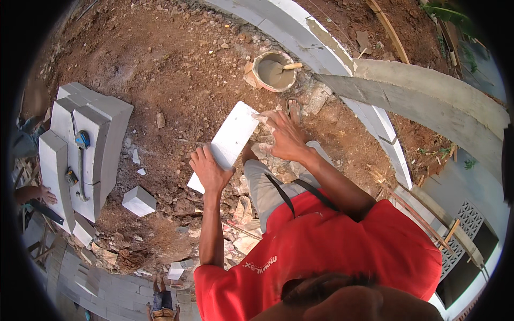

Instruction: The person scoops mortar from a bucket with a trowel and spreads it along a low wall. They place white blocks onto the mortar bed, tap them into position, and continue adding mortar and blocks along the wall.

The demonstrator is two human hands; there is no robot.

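My left hand (pixel 211 168) grips the lower end of a long white block (pixel 233 136), its fingers over the block. My right hand (pixel 276 128) holds the same block near its upper right end, whitish dust on the fingers. The block is held tilted diagonally above my legs and the reddish soil. Beyond it a bucket (pixel 270 80) of grey mortar stands with a wooden-handled tool (pixel 289 66) in it.
At left a stack of grey blocks (pixel 115 123) carries hand tools (pixel 81 160); a co-worker's hand (pixel 45 195) holds a saw there. A loose block (pixel 139 200) lies nearby. A curved block wall and concrete beam (pixel 417 96) border the right; another person (pixel 163 307) is below.
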